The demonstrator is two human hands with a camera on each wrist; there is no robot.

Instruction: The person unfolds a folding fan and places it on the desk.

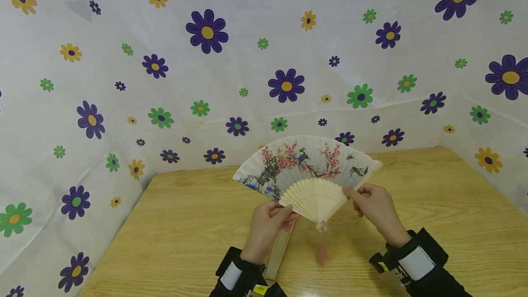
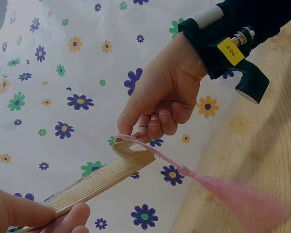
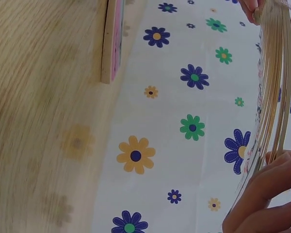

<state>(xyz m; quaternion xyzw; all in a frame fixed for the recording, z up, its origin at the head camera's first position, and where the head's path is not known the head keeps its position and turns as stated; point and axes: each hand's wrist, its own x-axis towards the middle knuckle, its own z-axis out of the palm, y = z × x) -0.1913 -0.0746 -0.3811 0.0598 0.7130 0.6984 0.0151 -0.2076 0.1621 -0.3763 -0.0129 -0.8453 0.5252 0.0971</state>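
Note:
A spread folding fan (image 1: 305, 164) is held up over the table, its pale leaf painted with red blossoms, branches and birds. My left hand (image 1: 268, 228) pinches its left outer rib between thumb and fingers. The opposite outer rib is pinched by my right hand (image 1: 377, 205). A pink tassel (image 2: 233, 194) dangles from the pivot end, blurred in the head view. Edge-on in the right wrist view, the ribs (image 3: 276, 73) run between the fingers of both hands. Below my left hand lies a long, narrow light-wood piece (image 1: 280, 251), partly hidden by hand and wrist.
The wood-grain table (image 1: 177, 223) extends to both sides of the hands. White cloth (image 1: 247, 68) printed with purple, green and yellow flowers rises behind it and along the left and right sides. Both wrists wear black straps with camera mounts (image 1: 416, 260).

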